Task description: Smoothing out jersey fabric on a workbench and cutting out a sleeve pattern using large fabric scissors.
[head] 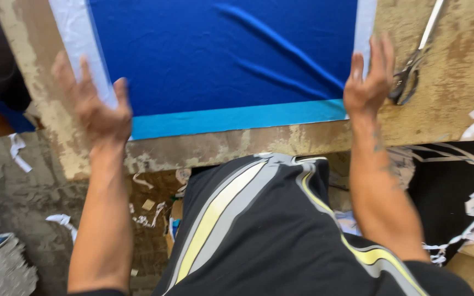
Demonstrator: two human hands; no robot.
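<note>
Both hands lay flat with fingers spread: the left hand (pixel 97 107) and right hand (pixel 367 82) pressed opposite side edges of the blue cloth (pixel 220 55) spread on the desk (pixel 440 104), scissors (pixel 412 68) just beside the right.

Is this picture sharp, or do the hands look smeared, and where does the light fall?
Head view: both the left hand and right hand are motion-blurred at the fingers; the blue fabric is evenly lit, with soft shadows along its wrinkles; the scissors are slightly soft; the floor scraps lie in dimmer light below the worn table.
</note>
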